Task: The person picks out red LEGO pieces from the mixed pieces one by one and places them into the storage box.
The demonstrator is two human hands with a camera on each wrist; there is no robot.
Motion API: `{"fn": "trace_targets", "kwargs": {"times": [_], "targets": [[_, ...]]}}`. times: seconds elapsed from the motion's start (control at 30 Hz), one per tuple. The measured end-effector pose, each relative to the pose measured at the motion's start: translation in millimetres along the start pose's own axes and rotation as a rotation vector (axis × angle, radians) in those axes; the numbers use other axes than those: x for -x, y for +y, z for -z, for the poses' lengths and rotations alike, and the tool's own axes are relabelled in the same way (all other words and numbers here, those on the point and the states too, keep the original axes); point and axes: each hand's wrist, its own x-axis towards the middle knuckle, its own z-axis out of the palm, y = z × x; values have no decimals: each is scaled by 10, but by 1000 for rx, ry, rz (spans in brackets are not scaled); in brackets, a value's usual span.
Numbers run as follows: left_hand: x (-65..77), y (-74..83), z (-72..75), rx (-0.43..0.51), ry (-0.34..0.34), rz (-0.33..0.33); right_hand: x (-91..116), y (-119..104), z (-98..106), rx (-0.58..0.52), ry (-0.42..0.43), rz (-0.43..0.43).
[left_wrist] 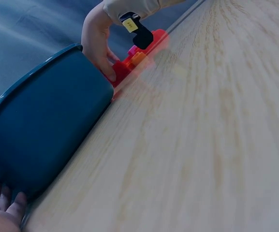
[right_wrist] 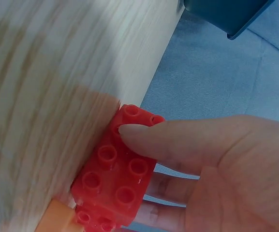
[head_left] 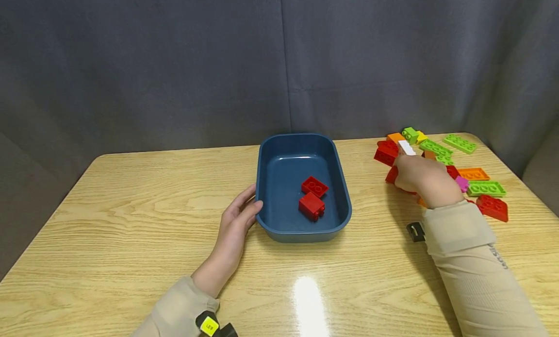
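A dark blue plastic bin [head_left: 279, 191] stands on the table, holding two red toy building bricks: one [head_left: 314, 187] shows its hollow underside, the other [head_left: 311, 206] lies on its side. My left hand [head_left: 231, 227] grips the bin's left side, thumb at the rim and fingers against the outer wall. Over at the right, my right hand [head_left: 425, 176] is among a spread of bricks. In the right wrist view its thumb presses the studs of a red brick [right_wrist: 108, 169], with the other fingers behind. From the head view, the hand covers part of the bricks.
Around my right hand lie a white brick [head_left: 406, 148], a red brick [head_left: 386, 155], a pink brick [head_left: 462, 183], an orange plate [head_left: 473, 174] and several green plates, one at the front [head_left: 486, 188]. A red brick [head_left: 492, 208] sits nearest the right edge. A grey curtain [head_left: 196, 70] hangs behind the table.
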Motion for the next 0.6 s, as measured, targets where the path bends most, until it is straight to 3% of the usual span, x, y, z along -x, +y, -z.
{"fn": "trace_targets", "kwargs": {"times": [0.23, 0.6], "targets": [[1, 0, -4, 9, -1, -2, 34, -44, 32, -33, 21, 8], [1, 3, -4, 13, -1, 5, 112, -142, 90, 4, 207, 54]]}}
